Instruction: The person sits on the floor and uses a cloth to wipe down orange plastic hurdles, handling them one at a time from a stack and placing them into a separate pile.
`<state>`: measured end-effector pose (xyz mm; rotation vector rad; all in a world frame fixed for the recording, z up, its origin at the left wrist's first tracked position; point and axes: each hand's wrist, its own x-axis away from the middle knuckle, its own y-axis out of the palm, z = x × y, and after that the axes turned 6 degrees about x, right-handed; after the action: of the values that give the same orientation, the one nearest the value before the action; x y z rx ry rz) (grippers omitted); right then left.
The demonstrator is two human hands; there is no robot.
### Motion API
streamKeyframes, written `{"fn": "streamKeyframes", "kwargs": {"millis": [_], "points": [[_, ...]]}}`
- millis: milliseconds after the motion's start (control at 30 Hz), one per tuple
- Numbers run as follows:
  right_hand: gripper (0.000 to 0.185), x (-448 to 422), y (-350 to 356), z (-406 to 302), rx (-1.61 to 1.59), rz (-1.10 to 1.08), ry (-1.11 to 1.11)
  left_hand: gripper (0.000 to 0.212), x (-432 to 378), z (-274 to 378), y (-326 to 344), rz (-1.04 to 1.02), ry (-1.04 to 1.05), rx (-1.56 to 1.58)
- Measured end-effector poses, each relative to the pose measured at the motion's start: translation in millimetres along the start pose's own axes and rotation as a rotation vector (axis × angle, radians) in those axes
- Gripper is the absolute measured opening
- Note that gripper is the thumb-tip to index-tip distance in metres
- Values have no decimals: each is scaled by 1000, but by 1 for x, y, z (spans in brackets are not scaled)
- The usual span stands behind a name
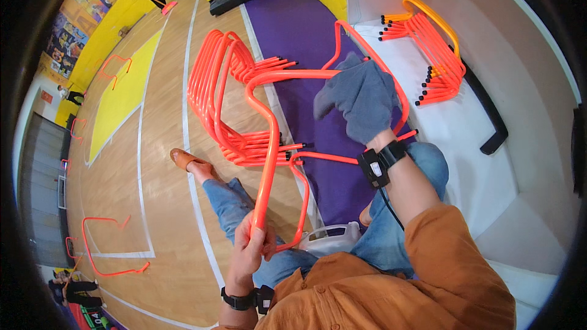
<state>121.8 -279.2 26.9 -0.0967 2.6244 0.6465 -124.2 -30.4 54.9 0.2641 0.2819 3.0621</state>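
My left hand [255,240] grips the bent tube of an orange training hurdle [271,146] close to my lap. A grey cloth [367,94] covers my right hand, whose fingers are hidden in it. The cloth is wrapped at the hurdle's upper leg, near the tube's far end. Behind the cloth, another orange hurdle [362,43] stands partly hidden. Just beyond the held hurdle, a nested stack of orange hurdles [206,87] rests across the wooden floor and the purple strip, its black-capped feet pointing right.
Orange and yellow hurdles [435,50] are stacked on a white ledge [477,165] at right, beside a black bar [493,133]. A translucent plastic container [332,238] sits between my legs. Single hurdles [87,243] are spread over the court at left. People [78,291] are in the distance.
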Motion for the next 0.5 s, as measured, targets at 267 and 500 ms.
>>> {"fn": "streamKeyframes", "kwargs": {"millis": [267, 500], "points": [[25, -18, 39, 2, 1451, 118, -322, 44, 19, 0, 14, -165, -112, 140], [9, -17, 68, 46, -308, -126, 367, 33, 30, -7, 7, -430, -282, 210]]}}
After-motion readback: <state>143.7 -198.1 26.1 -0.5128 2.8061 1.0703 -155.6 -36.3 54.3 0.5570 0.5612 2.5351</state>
